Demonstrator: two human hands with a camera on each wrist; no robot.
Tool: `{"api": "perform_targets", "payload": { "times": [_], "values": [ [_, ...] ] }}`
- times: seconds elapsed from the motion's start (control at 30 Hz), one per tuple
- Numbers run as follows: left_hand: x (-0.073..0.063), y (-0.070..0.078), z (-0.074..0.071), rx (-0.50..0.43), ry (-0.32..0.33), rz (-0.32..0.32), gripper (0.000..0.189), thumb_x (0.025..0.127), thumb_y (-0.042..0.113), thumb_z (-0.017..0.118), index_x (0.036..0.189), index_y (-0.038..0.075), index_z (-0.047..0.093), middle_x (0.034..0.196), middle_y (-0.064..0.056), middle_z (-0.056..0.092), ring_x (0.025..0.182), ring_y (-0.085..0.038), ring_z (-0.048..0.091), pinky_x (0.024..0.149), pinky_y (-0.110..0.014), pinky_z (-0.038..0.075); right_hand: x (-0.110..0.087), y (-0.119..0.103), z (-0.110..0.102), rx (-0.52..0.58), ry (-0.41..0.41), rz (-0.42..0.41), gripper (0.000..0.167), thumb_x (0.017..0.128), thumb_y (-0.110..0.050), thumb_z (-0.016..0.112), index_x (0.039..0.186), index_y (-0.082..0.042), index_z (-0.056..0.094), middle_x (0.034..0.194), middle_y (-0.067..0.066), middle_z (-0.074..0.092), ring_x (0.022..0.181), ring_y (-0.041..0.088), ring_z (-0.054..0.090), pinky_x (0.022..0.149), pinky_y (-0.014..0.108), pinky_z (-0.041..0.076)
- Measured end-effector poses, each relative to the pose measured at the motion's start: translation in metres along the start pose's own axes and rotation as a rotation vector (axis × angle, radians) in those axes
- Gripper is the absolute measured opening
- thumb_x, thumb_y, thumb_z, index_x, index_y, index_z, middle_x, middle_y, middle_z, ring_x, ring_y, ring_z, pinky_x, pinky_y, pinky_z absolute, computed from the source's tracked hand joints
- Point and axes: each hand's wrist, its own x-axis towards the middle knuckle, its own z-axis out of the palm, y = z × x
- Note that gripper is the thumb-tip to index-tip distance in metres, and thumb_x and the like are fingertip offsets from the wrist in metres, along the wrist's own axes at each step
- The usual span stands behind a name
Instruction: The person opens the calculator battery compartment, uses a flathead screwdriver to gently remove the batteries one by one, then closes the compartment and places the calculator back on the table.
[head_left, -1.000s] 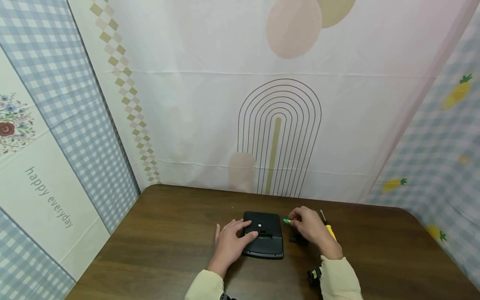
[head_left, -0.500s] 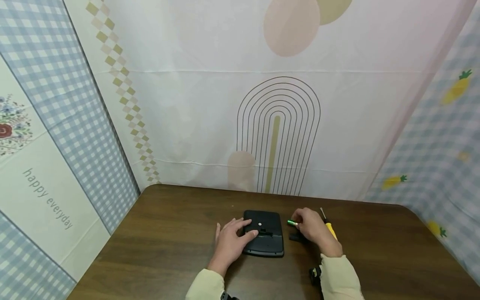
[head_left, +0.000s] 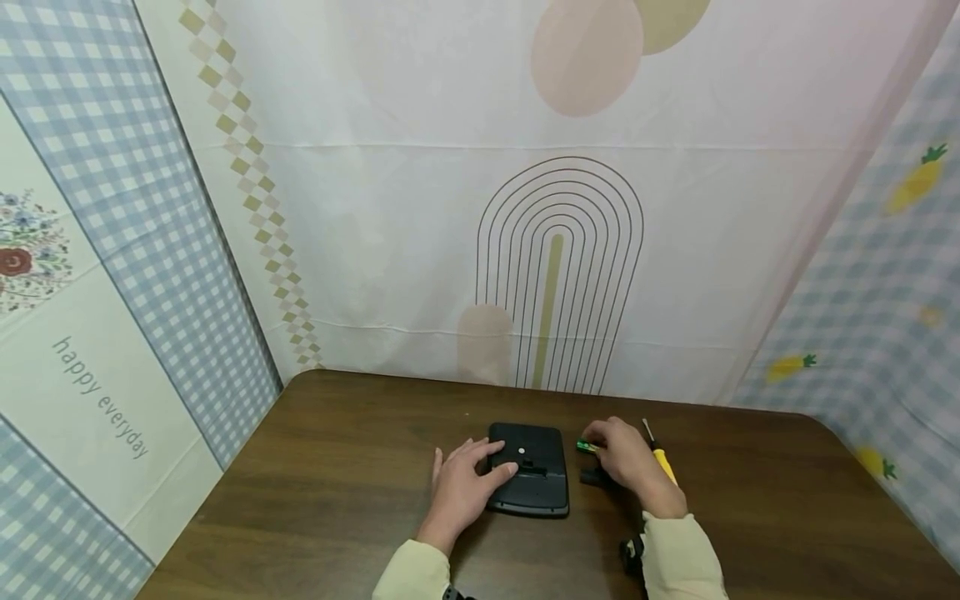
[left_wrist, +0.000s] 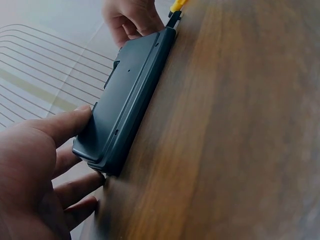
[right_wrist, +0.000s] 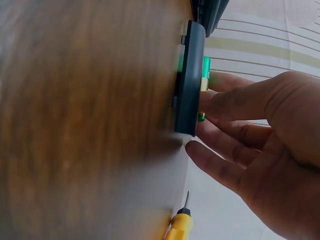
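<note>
A flat black device (head_left: 528, 492), shaped like a desk calculator, lies back side up with a slot in its back. My left hand (head_left: 461, 492) rests on its left side, thumb and forefinger laid on the back; in the left wrist view the thumb (left_wrist: 75, 121) presses the top near one end. Right of the device, my right hand (head_left: 621, 450) pinches a green battery (head_left: 587, 447) between thumb and fingers. The right wrist view shows a black cover with small tabs (right_wrist: 190, 82) in front of the fingertips, partly hiding them, and a second green end (right_wrist: 201, 116) lower by the fingers.
A yellow-handled screwdriver (head_left: 662, 462) lies just right of my right hand, its tip toward the back edge. The brown wooden table (head_left: 322, 483) meets a printed cloth (head_left: 390, 250) behind, with checked cloths at both sides.
My right hand has drawn the green battery slightly right, away from the black device. My left hand has stayed in place on the device.
</note>
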Motion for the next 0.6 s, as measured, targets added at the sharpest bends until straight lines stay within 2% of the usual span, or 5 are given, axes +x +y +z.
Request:
{"api": "perform_targets", "payload": {
  "times": [0.27, 0.43, 0.6],
  "values": [
    [0.000, 0.002, 0.000, 0.006, 0.003, 0.014, 0.051, 0.095, 0.045, 0.080, 0.136, 0.016, 0.074, 0.145, -0.013, 0.065, 0.146, -0.039, 0.048, 0.122, -0.074, 0.002, -0.003, 0.003, -0.012, 0.016, -0.022, 0.010, 0.021, 0.094, 0.008, 0.071, 0.113, 0.001, 0.075, 0.106, 0.014, 0.069, 0.101, 0.035, 0.067, 0.086, 0.054, 0.057],
    [0.000, 0.003, 0.000, 0.008, 0.006, 0.016, 0.051, 0.094, 0.044, 0.080, 0.136, 0.015, 0.075, 0.145, -0.013, 0.065, 0.146, -0.039, 0.048, 0.122, -0.074, 0.002, -0.010, 0.007, -0.022, 0.052, -0.022, 0.044, 0.022, 0.095, 0.005, 0.073, 0.117, 0.003, 0.073, 0.111, 0.017, 0.070, 0.105, 0.039, 0.067, 0.092, 0.058, 0.056],
    [0.000, 0.003, -0.001, 0.004, 0.009, 0.012, 0.050, 0.094, 0.043, 0.080, 0.135, 0.015, 0.075, 0.144, -0.014, 0.065, 0.145, -0.040, 0.048, 0.121, -0.074, 0.001, -0.016, 0.009, -0.030, 0.070, -0.009, 0.072, 0.015, 0.094, 0.003, 0.075, 0.109, 0.001, 0.073, 0.100, 0.010, 0.069, 0.094, 0.030, 0.067, 0.085, 0.051, 0.057]
  ]
}}
